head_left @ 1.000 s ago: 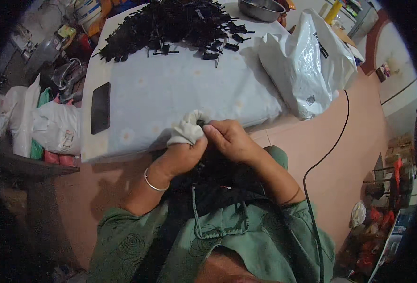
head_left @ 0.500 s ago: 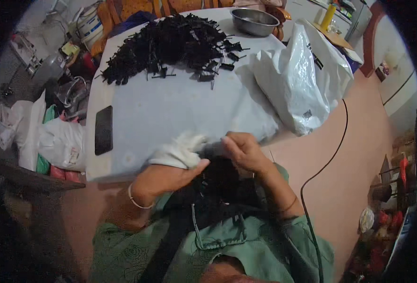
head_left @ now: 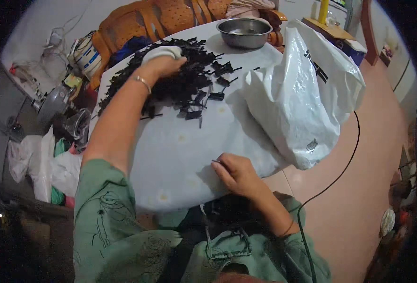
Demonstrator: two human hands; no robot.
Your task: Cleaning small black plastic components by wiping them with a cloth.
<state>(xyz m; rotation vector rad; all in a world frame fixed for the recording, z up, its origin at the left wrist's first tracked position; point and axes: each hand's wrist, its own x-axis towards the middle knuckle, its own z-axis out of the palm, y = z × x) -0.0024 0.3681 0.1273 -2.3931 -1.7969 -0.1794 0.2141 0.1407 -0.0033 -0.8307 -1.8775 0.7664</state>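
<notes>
Right hand (head_left: 236, 172): over the near edge of the table (head_left: 170, 165), thumb and forefinger pinched narrow on what appears to be a dark sliver (head_left: 215, 161). The sliver is too small to identify; its long axis lies roughly level, tip pointing left out of the grip.

To the right of that grip and slightly beyond stands a white plastic bag (head_left: 302, 104), creased and upright.

Beyond the grip, between it and the heap, lie loose black pieces, blocky with thin stems. One stray piece (head_left: 216, 96) has its long axis running left to right; others point differently, one stem toward the wearer.

Farther, ahead and left of the grip, is the heap of black pieces (head_left: 185, 85), tangled, with no common direction. The left hand (head_left: 165, 66) is at this heap, white cloth (head_left: 159, 53) wrapped over its back. Its fingertips are obscured; whether it holds a piece cannot be told.

Step in hand, as judged: a left-hand reach to the heap while the right keeps its pinch. The next move would call for singling out one piece without dragging neighbours.

Farthest noted: a metal bowl (head_left: 244, 40) beyond the heap's right side.
</notes>
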